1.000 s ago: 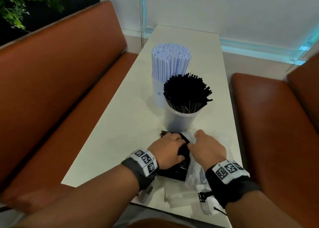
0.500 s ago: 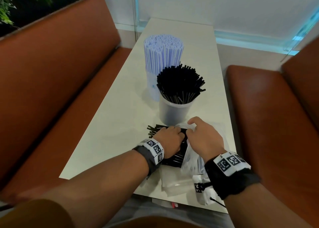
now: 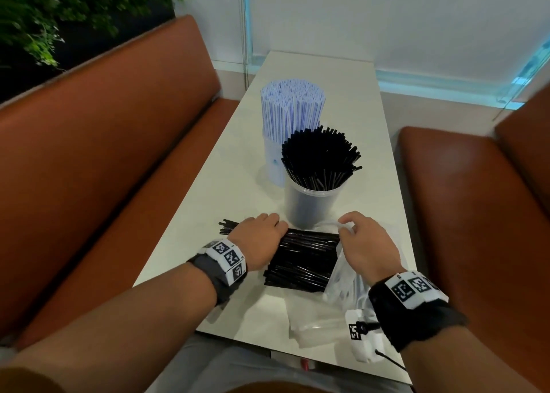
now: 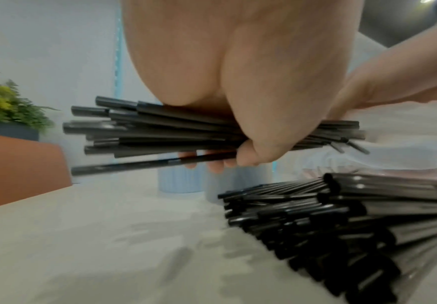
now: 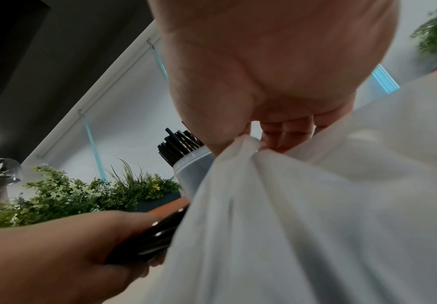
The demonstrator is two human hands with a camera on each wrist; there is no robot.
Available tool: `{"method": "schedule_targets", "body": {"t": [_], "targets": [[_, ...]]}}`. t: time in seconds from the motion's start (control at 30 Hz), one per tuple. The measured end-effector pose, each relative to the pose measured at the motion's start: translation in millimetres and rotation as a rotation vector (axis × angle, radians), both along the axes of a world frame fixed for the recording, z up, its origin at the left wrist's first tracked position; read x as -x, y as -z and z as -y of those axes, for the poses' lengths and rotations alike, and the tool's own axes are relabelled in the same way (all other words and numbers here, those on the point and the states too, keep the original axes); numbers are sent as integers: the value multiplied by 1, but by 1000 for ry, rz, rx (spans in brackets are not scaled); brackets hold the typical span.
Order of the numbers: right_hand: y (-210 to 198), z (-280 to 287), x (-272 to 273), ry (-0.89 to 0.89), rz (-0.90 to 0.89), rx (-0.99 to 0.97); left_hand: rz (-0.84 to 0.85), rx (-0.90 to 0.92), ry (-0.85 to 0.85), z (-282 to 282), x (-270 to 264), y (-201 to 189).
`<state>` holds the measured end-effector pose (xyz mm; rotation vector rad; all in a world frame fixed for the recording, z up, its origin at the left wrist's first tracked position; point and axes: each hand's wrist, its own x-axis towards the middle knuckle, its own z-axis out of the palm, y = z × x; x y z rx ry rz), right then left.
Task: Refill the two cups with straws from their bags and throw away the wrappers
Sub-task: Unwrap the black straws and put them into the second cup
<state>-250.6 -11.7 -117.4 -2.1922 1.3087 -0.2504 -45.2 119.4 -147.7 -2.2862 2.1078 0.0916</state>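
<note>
The step in hand looks like emptying the bag of black straws. The left hand (image 3: 259, 242) has its fingers curled round a bunch of black straws (image 4: 160, 131), lifted just clear of the bench (image 3: 190, 214), with the ends sticking out to its outer side. The right hand (image 3: 364, 248) pinches the gathered mouth of the clear plastic bag (image 5: 303, 216) between thumb and fingertips, holding it up and open. Between the two hands, and under the left one, a loose pile of black straws (image 3: 303, 266) lies flat on the bench, its far end reaching into the bag.

Just beyond both hands stands the clear cup (image 3: 312, 205), already crowded with upright black straws; behind it the second cup (image 3: 275, 163) is packed with blue-striped straws. Another empty wrapper (image 3: 315, 322) lies near the right wrist.

Next, I judge, the bunch needs turning upright and lowering into the near cup, where room is tight, so stray straws could snag or spill. The rest of the pile must then follow before the bag can be discarded.
</note>
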Motion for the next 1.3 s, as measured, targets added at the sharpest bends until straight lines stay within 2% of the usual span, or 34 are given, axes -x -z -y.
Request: {"method": "schedule_targets", "body": {"t": [0.13, 0.2, 0.27, 0.37, 0.47, 0.6, 0.73, 0.8, 0.87, 0.9, 0.97, 1.13, 1.2, 1.3], "targets": [[1, 0, -3, 11, -9, -12, -81, 21, -76, -17, -17, -2], [-3, -3, -7, 24, 63, 60, -117, 62, -89, -20, -18, -4], [-13, -9, -14, 51, 309, 127, -148, 106, -96, -21, -16, -6], [-29, -22, -25, 66, 680, -23, -185, 179, -88, -16, -8, -13], [-33, -31, -36, -19, 669, -200, -203, 244, -38, -6, 9, -24], [-39, -31, -34, 103, 870, -142, -189, 317, -55, 5, 20, -38], [-35, -34, -38, -11, 764, -263, -209, 308, -34, 10, 29, -40], [-33, -32, -38, 34, 830, -311, -269, 294, -57, 12, 31, -43], [-31, -28, -37, 119, 943, -440, -430, 312, -146, 14, 25, -51], [-31, -26, -37, 179, 974, -527, -564, 349, -191, 15, 21, -57], [-28, -24, -37, 289, 970, -686, -892, 499, -248, 17, 17, -73], [-25, -29, -41, 367, 992, -954, -1561, 866, -276, 28, 23, -112], [-28, -30, -43, 402, 1036, -1027, -1753, 952, -272, 32, 23, -118], [-34, -33, -46, 412, 1088, -1104, -1944, 1035, -290, 36, 29, -121]]}}
